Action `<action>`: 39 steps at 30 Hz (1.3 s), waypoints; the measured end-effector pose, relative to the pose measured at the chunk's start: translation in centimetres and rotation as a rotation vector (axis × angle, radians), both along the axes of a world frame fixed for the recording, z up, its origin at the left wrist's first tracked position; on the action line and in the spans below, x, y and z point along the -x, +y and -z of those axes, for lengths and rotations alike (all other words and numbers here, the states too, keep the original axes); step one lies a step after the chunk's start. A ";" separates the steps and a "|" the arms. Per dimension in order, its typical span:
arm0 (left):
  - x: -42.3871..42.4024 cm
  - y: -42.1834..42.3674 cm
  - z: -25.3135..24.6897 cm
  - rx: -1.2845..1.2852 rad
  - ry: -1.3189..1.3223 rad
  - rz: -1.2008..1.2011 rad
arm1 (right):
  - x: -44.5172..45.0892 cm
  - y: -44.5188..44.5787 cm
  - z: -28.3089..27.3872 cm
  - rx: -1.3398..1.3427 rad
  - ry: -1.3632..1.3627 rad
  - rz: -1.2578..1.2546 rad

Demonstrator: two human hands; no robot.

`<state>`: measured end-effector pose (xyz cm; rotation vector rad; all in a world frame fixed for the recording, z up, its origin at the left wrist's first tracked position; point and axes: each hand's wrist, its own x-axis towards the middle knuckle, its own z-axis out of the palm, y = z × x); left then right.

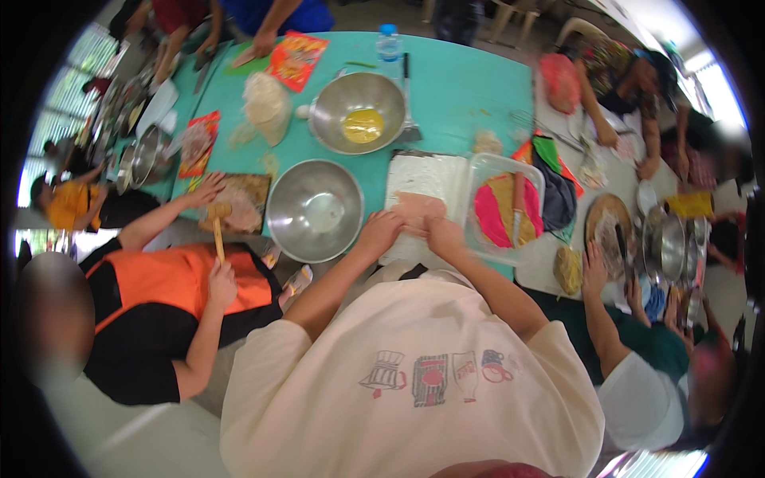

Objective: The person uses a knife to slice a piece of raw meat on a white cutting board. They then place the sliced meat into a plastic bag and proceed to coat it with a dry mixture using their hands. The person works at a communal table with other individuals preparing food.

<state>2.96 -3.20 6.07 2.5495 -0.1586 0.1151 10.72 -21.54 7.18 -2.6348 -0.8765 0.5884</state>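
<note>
A thin pale pink slab of raw meat (420,205) lies flat on a board with a white covering (412,170), straight in front of me. My left hand (382,232) rests at the slab's near left edge, its fingertips partly hidden. At the near right edge, my right hand (443,236) has its fingers curled onto the meat. An empty-looking steel bowl (315,209) stands left of the board. On the right, a clear plastic tub (472,233) holds pink and tan pieces, with a brown-handled knife (518,200) lying across it.
Beyond the board, a steel bowl (358,89) contains yellow liquid. Near it are a bag of pale powder (267,107), a water bottle (389,45) and a spatula (409,128). A co-worker's hand (222,285) holds a wooden mallet (218,224) at left. Other people work around the tables.
</note>
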 end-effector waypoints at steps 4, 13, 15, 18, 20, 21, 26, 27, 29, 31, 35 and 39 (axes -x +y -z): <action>-0.3 0.0 0.7 0.006 0.054 -0.032 | -0.5 0.2 -0.3 -0.050 0.014 0.011; 1.3 -0.4 0.8 -0.021 0.057 -0.052 | 0.5 0.0 -1.6 -0.033 0.056 -0.167; 1.7 -0.5 0.6 -0.013 0.050 -0.070 | 0.3 0.1 -1.8 0.017 0.044 -0.185; 2.2 -0.6 0.4 0.003 0.038 -0.097 | 0.2 0.5 -1.9 0.044 0.047 -0.183; 2.5 -0.6 0.3 0.000 0.018 -0.106 | 0.1 0.7 -1.9 0.046 0.048 -0.168; 2.6 -0.6 0.2 -0.017 0.019 -0.112 | 0.1 0.8 -1.8 0.049 0.048 -0.158; 3.2 -1.0 0.8 -0.045 0.009 -0.156 | 0.2 0.8 -1.6 0.118 0.065 -0.156; 3.3 -1.0 1.0 -0.037 0.020 -0.159 | 0.2 0.8 -1.6 0.129 0.060 -0.146; 3.4 -1.1 1.4 -0.026 0.021 -0.170 | 0.2 0.8 -1.8 0.137 0.059 -0.125; 3.5 -1.3 1.3 0.003 0.054 -0.187 | 0.2 0.8 -2.2 0.133 0.065 -0.101; 2.3 -1.8 -2.9 0.072 0.333 -0.289 | 0.2 0.5 -3.6 0.118 0.051 -0.065; -1.2 -0.9 -14.8 -0.031 0.679 -0.023 | -0.5 0.6 -5.3 0.142 0.094 -0.007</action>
